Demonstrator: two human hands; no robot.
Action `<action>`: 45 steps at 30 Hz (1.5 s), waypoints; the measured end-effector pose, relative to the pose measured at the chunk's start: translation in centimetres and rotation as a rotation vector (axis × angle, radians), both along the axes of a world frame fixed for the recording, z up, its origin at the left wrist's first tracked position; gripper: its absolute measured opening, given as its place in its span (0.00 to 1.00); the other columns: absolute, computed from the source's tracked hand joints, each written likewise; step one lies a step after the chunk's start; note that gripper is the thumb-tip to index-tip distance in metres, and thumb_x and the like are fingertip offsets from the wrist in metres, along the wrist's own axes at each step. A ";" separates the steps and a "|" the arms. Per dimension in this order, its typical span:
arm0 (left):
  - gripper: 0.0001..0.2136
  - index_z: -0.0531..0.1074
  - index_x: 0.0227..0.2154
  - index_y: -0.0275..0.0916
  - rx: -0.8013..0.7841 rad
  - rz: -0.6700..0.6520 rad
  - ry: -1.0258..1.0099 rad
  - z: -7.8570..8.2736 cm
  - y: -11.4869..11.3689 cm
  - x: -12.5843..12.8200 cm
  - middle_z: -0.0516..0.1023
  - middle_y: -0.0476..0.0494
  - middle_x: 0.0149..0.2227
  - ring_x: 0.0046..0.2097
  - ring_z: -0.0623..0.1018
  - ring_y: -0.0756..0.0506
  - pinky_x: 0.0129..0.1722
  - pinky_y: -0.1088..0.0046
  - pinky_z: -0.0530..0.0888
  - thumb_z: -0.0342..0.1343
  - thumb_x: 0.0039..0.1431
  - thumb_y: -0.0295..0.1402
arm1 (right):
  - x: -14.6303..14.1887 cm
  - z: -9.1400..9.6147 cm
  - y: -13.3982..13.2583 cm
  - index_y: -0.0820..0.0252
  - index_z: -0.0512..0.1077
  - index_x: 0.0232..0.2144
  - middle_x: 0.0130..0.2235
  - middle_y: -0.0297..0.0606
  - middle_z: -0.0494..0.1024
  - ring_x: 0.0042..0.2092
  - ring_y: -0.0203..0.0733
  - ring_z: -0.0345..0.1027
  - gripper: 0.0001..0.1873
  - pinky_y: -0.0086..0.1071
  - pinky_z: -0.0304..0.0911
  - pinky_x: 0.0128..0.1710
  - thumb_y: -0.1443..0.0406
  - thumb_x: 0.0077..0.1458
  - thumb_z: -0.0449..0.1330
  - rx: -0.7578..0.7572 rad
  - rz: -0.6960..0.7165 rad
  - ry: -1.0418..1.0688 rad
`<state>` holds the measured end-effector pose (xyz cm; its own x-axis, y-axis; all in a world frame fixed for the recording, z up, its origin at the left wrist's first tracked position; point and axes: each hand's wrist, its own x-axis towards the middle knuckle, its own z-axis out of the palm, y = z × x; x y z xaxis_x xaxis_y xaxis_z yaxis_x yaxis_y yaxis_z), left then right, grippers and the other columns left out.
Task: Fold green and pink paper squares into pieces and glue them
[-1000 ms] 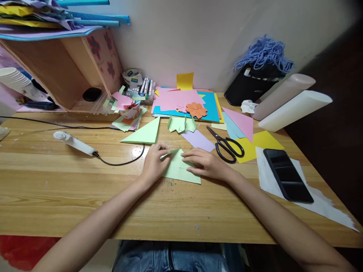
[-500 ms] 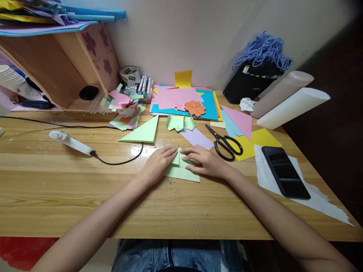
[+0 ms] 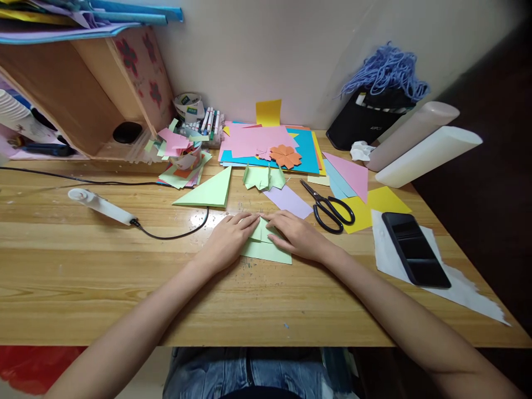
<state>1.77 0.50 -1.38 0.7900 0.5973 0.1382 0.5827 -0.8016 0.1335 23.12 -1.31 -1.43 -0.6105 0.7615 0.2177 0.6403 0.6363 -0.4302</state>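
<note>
A pale green sheet of paper lies on the desk in front of me, with folds forming a pointed top and a loose flap below. My left hand rests on its left side, fingers laid together and tips near the peak; its thumb is hidden. On the opposite side, my right hand presses down with its fingers stretched and the thumb apart. The fingertips of both hands almost meet at the peak. Just beyond stand a folded green paper piece and a green folded triangle.
Black-handled scissors lie right of my hands, near a lilac paper. Further right, a phone sits on white paper. A white corded tool lies at left. An orange paper flower rests on stacked coloured sheets.
My right hand's fingers have come closer together and flatter on the green paper. The left hand has barely moved. The whole view has shifted slightly.
</note>
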 end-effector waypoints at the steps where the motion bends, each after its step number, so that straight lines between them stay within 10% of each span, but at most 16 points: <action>1: 0.21 0.59 0.55 0.35 0.005 0.002 0.009 0.1 -0.1 0.1 0.63 0.42 0.57 0.57 0.62 0.43 0.51 0.64 0.63 0.42 0.57 0.23 | -0.1 0.0 0.0 0.61 0.66 0.40 0.48 0.45 0.70 0.50 0.47 0.61 0.10 0.43 0.62 0.47 0.65 0.57 0.50 0.011 -0.007 -0.010; 19: 0.20 0.69 0.47 0.27 0.024 0.198 0.144 2.5 -2.8 0.3 0.67 0.33 0.53 0.53 0.67 0.40 0.51 0.61 0.61 0.41 0.56 0.32 | -2.2 -0.6 -0.7 0.59 0.69 0.34 0.39 0.41 0.76 0.42 0.46 0.64 0.11 0.39 0.62 0.40 0.58 0.54 0.56 0.066 -0.297 0.000; 29: 0.22 0.74 0.22 0.31 0.090 0.373 0.087 2.6 -3.0 0.3 0.75 0.35 0.26 0.35 0.73 0.40 0.38 0.63 0.66 0.42 0.59 0.41 | -2.1 -0.1 -0.5 0.58 0.66 0.33 0.40 0.42 0.74 0.43 0.47 0.63 0.17 0.40 0.62 0.40 0.52 0.48 0.59 0.003 -0.285 0.001; 37: 0.15 0.65 0.38 0.38 -0.210 0.456 -0.193 0.5 -1.0 0.0 0.72 0.44 0.37 0.39 0.71 0.44 0.33 0.70 0.65 0.54 0.52 0.43 | -1.8 -0.3 -0.7 0.58 0.65 0.36 0.47 0.43 0.70 0.47 0.48 0.62 0.16 0.42 0.61 0.44 0.57 0.47 0.61 -0.022 -0.245 0.138; 45: 0.10 0.64 0.27 0.39 -0.384 0.445 -0.299 0.6 -0.8 -0.4 0.71 0.48 0.29 0.32 0.70 0.47 0.28 0.73 0.62 0.53 0.52 0.41 | -0.1 -0.2 -0.4 0.57 0.65 0.43 0.41 0.41 0.71 0.42 0.43 0.66 0.23 0.38 0.64 0.40 0.56 0.45 0.63 -0.276 -0.312 0.293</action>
